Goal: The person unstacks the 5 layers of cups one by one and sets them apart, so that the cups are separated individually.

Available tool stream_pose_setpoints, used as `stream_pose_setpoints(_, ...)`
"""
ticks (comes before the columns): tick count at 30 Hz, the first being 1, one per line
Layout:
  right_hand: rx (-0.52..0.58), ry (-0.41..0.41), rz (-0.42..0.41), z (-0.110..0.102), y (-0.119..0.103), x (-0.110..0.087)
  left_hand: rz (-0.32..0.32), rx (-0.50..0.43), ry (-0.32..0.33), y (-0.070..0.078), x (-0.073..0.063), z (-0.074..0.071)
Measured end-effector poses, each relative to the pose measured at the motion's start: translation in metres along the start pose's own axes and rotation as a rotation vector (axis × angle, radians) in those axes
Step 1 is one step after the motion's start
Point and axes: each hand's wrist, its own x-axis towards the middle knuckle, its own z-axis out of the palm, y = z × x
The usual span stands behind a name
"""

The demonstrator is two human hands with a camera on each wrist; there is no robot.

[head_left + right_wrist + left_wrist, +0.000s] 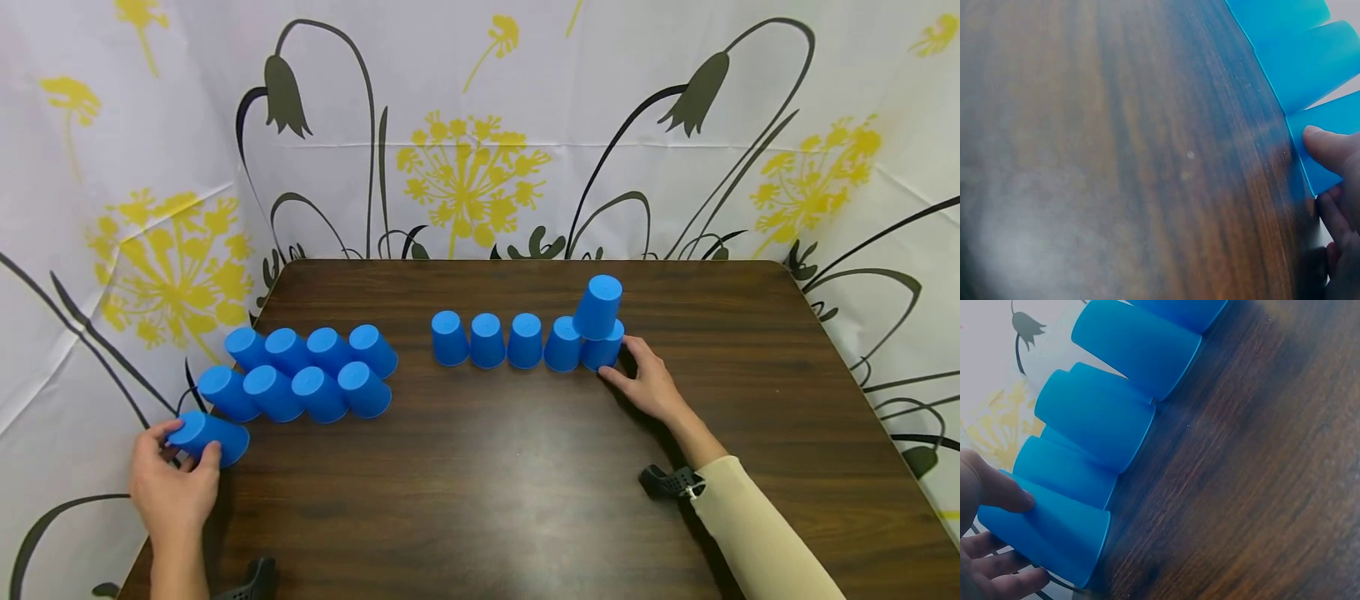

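Observation:
Blue upside-down cups stand in two groups. At the left front, my left hand (176,483) grips a blue cup (213,437), its thumb (1013,494) on the near side and fingers round the other. Behind that cup, more cups (273,393) stand in two close rows. My right hand (648,383) holds the right end cup (602,348) of a separate row low down, thumb (1329,147) in front and fingers at the far side. One cup (599,307) is perched on top of that end cup, hiding part of it.
The remaining row cups, such as the left end cup (449,340), stand side by side. Brown wood-grain table (480,483) lies under everything. A patterned curtain (480,100) hangs behind and along the sides, close to the left hand.

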Motion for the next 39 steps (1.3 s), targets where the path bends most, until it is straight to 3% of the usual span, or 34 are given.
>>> stream_pose_setpoints(8,-0.001,-0.004,0.001,0.000,-0.001,0.001,0.005,-0.013,0.009,-0.003,-0.002,0.000)
stream_pose_setpoints(14,0.000,-0.007,0.005,0.000,-0.003,0.001,0.076,-0.024,0.146,0.000,-0.015,0.000)
stream_pose_setpoints(17,0.000,-0.007,0.009,0.000,-0.002,0.002,0.162,-0.048,0.287,0.005,-0.021,0.000)
stream_pose_setpoints(20,-0.004,-0.008,0.014,0.000,-0.002,0.001,0.310,-0.093,0.454,0.015,-0.026,0.001)
stream_pose_setpoints(22,-0.005,-0.007,0.013,0.000,-0.001,0.001,0.404,-0.140,0.537,0.030,-0.032,0.003)
stream_pose_setpoints(25,-0.004,-0.004,0.013,0.000,-0.001,0.000,0.551,-0.247,0.590,0.060,-0.044,0.010)
stream_pose_setpoints(28,-0.001,-0.007,0.015,0.000,-0.001,0.000,0.698,-0.388,0.560,0.091,-0.060,0.026)
stream_pose_setpoints(31,0.001,-0.011,0.017,0.000,-0.001,0.000,0.856,-0.491,0.462,0.115,-0.076,0.048)
stream_pose_setpoints(35,0.001,-0.010,0.015,0.000,-0.001,0.000,1.011,-0.560,0.205,0.142,-0.095,0.081)
stream_pose_setpoints(39,0.003,-0.002,0.004,0.000,-0.001,0.000,1.051,-0.562,-0.111,0.170,-0.115,0.114)
